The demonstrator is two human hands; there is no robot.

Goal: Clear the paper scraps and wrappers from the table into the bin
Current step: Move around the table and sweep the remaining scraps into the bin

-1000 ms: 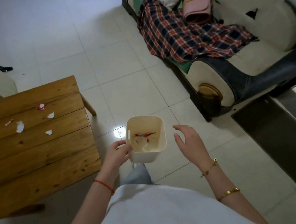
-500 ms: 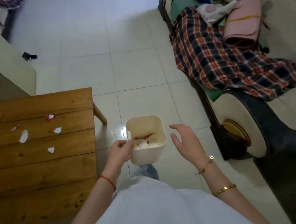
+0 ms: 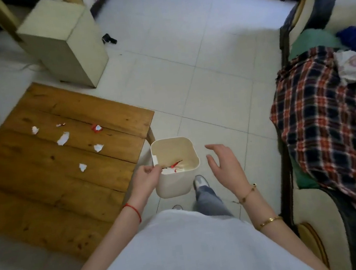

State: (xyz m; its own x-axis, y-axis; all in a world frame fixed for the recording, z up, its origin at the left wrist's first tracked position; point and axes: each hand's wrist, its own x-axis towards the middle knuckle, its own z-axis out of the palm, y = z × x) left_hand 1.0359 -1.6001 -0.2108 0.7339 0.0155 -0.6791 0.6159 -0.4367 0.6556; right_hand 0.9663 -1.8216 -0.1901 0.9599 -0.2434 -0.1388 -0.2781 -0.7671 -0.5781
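Observation:
A small cream bin point(image 3: 174, 186) hangs in the air beside the wooden table point(image 3: 44, 193), with white and red scraps lying inside it. My left hand point(image 3: 147, 179) grips the bin's left rim. To the right of the bin, my right hand point(image 3: 225, 165) hovers with fingers spread, not touching it. On the table lie several white paper scraps point(image 3: 62, 138) and a red wrapper point(image 3: 97, 128). A tiny red-and-white scrap point(image 3: 60, 125) rests near the table's far side.
A cream box-shaped stand point(image 3: 65, 41) sits on the floor beyond the table. A sofa with a plaid blanket point(image 3: 319, 116) fills the right side. A small black object point(image 3: 109, 39) lies on the white tiles. My shoe point(image 3: 200, 181) shows below the bin.
The view has swung left and tilted, bringing the table closer to the bin. My left hand keeps its hold on the bin; my right hand stays apart from it.

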